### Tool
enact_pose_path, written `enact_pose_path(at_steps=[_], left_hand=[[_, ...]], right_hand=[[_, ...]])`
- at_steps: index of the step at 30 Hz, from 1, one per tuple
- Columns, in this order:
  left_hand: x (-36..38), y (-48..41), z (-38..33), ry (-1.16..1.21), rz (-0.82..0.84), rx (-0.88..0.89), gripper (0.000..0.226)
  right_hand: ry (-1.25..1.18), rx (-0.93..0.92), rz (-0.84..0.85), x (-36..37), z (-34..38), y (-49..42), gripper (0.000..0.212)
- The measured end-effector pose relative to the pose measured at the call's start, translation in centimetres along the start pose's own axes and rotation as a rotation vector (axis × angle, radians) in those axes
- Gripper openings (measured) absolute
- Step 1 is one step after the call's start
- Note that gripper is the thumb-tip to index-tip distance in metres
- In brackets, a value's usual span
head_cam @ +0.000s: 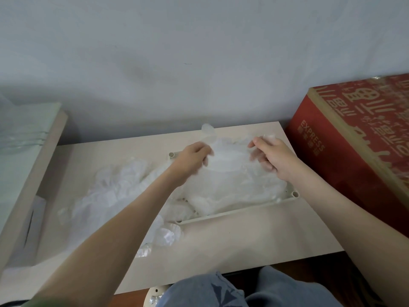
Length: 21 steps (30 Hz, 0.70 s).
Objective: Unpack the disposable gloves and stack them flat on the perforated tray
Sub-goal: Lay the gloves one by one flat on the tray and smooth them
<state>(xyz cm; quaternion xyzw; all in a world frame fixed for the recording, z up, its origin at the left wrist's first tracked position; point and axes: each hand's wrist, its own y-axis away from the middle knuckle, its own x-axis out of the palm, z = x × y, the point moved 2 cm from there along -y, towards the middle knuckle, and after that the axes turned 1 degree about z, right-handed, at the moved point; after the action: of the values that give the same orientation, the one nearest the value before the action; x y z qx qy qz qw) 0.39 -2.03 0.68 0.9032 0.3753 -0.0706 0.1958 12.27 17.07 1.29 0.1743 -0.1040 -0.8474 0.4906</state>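
A thin clear disposable glove (230, 151) is stretched between my two hands above the far side of the tray. My left hand (194, 159) pinches its left edge and my right hand (271, 157) pinches its right edge. Under it, a stack of clear gloves (234, 191) covers most of the cream perforated tray (292, 194). A loose heap of crumpled gloves (115, 191) lies on the table to the left of the tray, and a few spill toward the front (163, 235).
The tray rests on a low beige table (254, 235) against a grey wall. A big red cardboard box (358, 140) stands close on the right. A light panel with plastic wrap (24, 134) leans at the left. My knees (221, 291) are at the table's front edge.
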Motion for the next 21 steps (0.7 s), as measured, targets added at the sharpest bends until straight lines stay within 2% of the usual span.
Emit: enact_pose_path(at_steps=[3, 5, 7, 8, 10, 13, 16, 21], left_hand=[[0.4, 0.3, -0.4, -0.012, 0.002, 0.087, 0.024], [0.8, 0.5, -1.0, -0.026, 0.037, 0.139, 0.024], [1.1, 0.6, -1.5, -0.066, 0.068, 0.170, 0.024], [1.2, 0.7, -1.6, -0.093, 0.079, 0.176, 0.024], [1.3, 0.7, -1.6, -0.167, 0.076, 0.174, 0.026], [1.4, 0.6, -1.1, -0.278, -0.010, 0.162, 0.029], [1.2, 0.2, -0.3, -0.427, -0.098, 0.149, 0.029], [1.4, -0.9, 0.8, -0.515, -0.169, 0.144, 0.025]], right_hand=[[0.015, 0.127, 0.228, -0.2, 0.2, 0.7, 0.041], [-0.040, 0.157, 0.381, 0.1, 0.3, 0.9, 0.040], [-0.137, 0.105, 0.434, 0.4, 0.2, 0.9, 0.032], [-0.206, 0.079, 0.438, 0.5, 0.2, 0.7, 0.037], [-0.303, 0.044, 0.415, 0.6, 0.3, 0.5, 0.047], [-0.308, 0.034, 0.274, 0.6, 0.3, 0.0, 0.033], [-0.193, 0.066, 0.132, 0.2, -0.2, -0.5, 0.025], [-0.167, 0.100, 0.004, -0.4, -0.8, -1.0, 0.014]])
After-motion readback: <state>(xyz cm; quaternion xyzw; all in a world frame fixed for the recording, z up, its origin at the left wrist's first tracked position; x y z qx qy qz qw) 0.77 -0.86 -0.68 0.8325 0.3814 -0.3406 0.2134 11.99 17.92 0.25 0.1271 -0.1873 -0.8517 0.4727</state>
